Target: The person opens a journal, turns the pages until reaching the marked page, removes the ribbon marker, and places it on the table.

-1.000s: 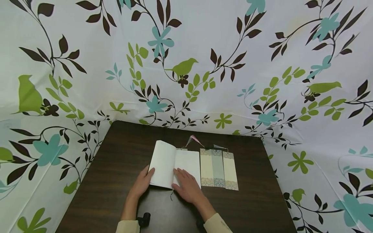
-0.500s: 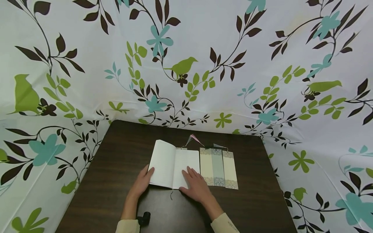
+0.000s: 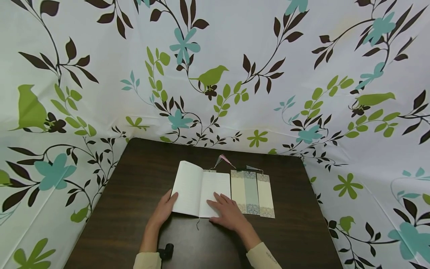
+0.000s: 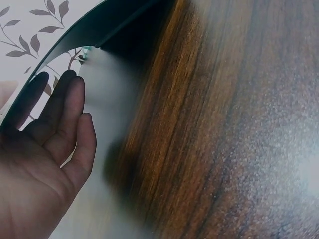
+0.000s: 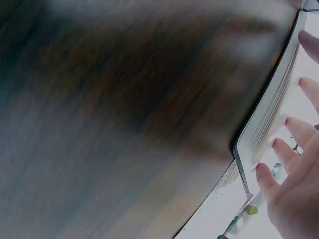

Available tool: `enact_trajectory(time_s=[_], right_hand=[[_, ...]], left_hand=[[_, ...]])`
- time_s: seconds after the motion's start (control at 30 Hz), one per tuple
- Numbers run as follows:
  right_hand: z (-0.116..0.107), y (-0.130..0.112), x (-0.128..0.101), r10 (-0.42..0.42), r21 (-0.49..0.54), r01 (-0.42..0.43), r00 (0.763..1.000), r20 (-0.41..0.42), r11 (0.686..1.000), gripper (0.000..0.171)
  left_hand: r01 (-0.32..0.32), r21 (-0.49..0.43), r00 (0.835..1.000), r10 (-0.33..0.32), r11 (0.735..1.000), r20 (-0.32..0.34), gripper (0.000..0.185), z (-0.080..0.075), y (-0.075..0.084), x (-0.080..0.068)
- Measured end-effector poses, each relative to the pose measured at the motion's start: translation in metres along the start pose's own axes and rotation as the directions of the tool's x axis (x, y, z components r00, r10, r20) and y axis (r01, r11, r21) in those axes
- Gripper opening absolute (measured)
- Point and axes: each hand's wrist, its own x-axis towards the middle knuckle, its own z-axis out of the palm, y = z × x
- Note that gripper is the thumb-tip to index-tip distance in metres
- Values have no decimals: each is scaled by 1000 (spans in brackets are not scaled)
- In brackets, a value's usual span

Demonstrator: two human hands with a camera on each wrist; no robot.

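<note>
Hands flat and fingers straight, left hand (image 3: 163, 210) and right hand (image 3: 229, 213) pin an open notebook (image 3: 201, 188) at frame centre; a sideways slip could scatter the bookmarks (image 3: 252, 193) alongside.

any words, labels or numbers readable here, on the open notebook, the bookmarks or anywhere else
No text can be read in any view.
Open notebook: the pages show only faint ruled lines, too small to tell whether anything is written.
Bookmarks: patterned bands only, no legible lettering.
Right sleeve: a faint mark near the cuff, too small to read.
Backdrop cloth: printed birds, leaves and flowers, no words.
</note>
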Motion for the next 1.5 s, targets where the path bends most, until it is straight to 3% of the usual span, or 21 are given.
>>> enact_trajectory(time_s=[0.2, 0.57, 0.73, 0.87, 1.0, 1.2, 1.3, 1.37, 1.5], right_hand=[[-5, 5, 3, -31, 15, 31, 999, 11, 999, 62], [-15, 9, 3, -78, 64, 79, 997, -13, 995, 36], [-13, 12, 1, -80, 3, 81, 992, -99, 997, 34], [-10, 18, 1, -13, 27, 19, 978, -210, 999, 40], [-9, 20, 2, 41, 73, -18, 948, -316, 997, 52], [-4, 16, 4, 131, 184, -60, 907, -401, 981, 80], [0, 12, 8, 177, 281, -59, 892, -415, 958, 94], [2, 8, 10, 217, 372, -55, 886, -410, 927, 100], [7, -6, 14, 263, 487, -57, 893, -365, 872, 104]], left_hand=[[0, -1, 1000, 0, 1000, 7, 67, -1, 2, 2], [-26, 1, 1000, 26, 1000, 8, 62, -1, 6, 4], [-22, -1, 1000, 22, 1000, 7, 63, -2, 7, 4], [-19, -1, 1000, 19, 1000, 16, 64, -2, 8, 4], [-16, 8, 1000, 16, 1000, 14, 65, -2, 8, 5], [-12, 11, 1000, 11, 1000, 14, 67, -3, 5, 3], [-13, 7, 1000, 13, 1000, 9, 67, -3, 2, 3], [-18, 11, 1000, 18, 1000, 13, 66, -2, 1, 3], [-12, 5, 1000, 12, 1000, 14, 65, -2, 1, 1]])
